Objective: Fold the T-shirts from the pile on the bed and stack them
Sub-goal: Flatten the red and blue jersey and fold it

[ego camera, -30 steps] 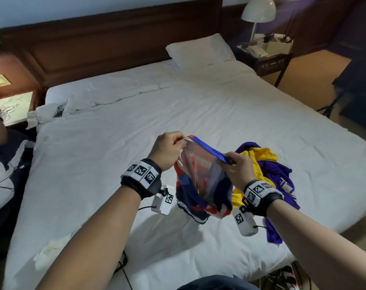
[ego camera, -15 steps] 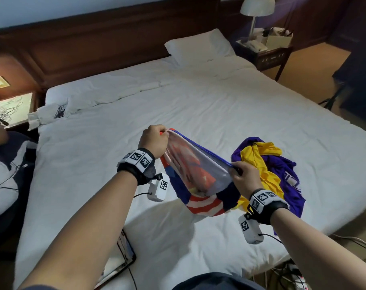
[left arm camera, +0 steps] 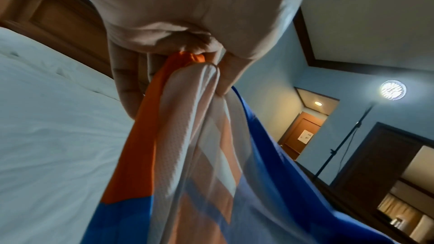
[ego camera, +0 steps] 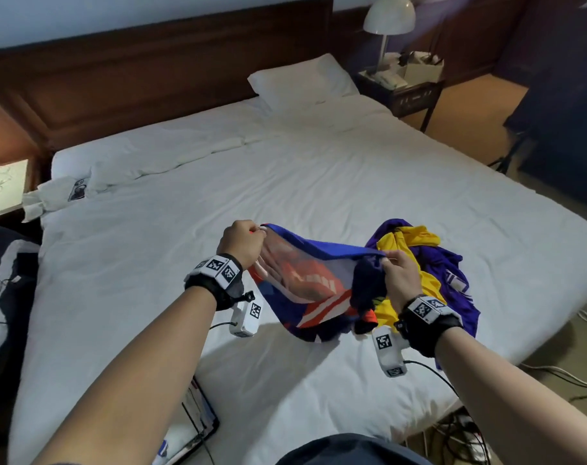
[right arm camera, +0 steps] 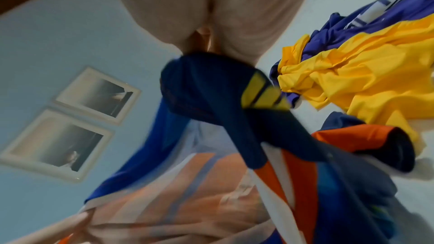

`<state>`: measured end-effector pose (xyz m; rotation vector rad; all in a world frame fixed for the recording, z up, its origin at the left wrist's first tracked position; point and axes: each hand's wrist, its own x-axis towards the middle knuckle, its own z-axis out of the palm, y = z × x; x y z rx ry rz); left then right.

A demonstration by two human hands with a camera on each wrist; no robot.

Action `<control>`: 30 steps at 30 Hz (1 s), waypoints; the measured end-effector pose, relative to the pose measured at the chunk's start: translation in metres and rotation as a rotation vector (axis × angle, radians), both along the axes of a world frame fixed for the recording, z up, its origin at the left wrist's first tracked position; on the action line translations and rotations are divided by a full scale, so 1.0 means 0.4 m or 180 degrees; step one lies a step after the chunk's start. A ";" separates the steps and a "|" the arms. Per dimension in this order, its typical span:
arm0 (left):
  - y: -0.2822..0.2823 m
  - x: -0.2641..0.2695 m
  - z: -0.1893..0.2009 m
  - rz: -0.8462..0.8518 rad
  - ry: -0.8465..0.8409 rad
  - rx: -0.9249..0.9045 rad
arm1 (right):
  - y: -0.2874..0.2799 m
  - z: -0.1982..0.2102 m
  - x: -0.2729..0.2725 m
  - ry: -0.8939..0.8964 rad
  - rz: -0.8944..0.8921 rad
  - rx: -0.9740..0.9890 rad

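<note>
From the head camera, the left hand [ego camera: 240,244] and right hand [ego camera: 400,276] each pinch a top edge of a blue, orange and white striped mesh T-shirt [ego camera: 314,290], stretched between them above the white-sheeted bed [ego camera: 285,182]. A crumpled purple and yellow shirt pile [ego camera: 429,263] lies just beyond the right hand.

At the left wrist, curled fingers [left arm camera: 126,88] and thumb clamp bunched orange and white fabric.

At the right wrist, blurred fingers close on dark navy cloth.
</note>
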<state>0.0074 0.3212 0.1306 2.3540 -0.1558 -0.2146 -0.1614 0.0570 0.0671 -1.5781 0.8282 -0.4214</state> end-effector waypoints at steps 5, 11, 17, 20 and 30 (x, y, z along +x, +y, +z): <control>0.005 -0.001 0.016 0.0279 0.0013 -0.0225 | 0.039 0.067 -0.023 -0.0095 0.0578 0.0049; 0.093 0.049 0.021 0.0681 0.0241 0.0272 | 0.015 0.055 -0.055 -0.0009 0.1886 -0.2464; 0.085 0.048 -0.010 0.0652 0.0336 0.0359 | 0.023 0.053 -0.025 -0.0321 0.1454 -0.2560; 0.062 0.036 -0.039 0.0596 0.0316 0.0386 | 0.019 0.061 -0.012 -0.0416 0.1195 -0.1893; 0.073 0.022 -0.122 0.0289 0.0386 0.0439 | -0.031 0.088 0.022 -0.0361 0.0367 0.0416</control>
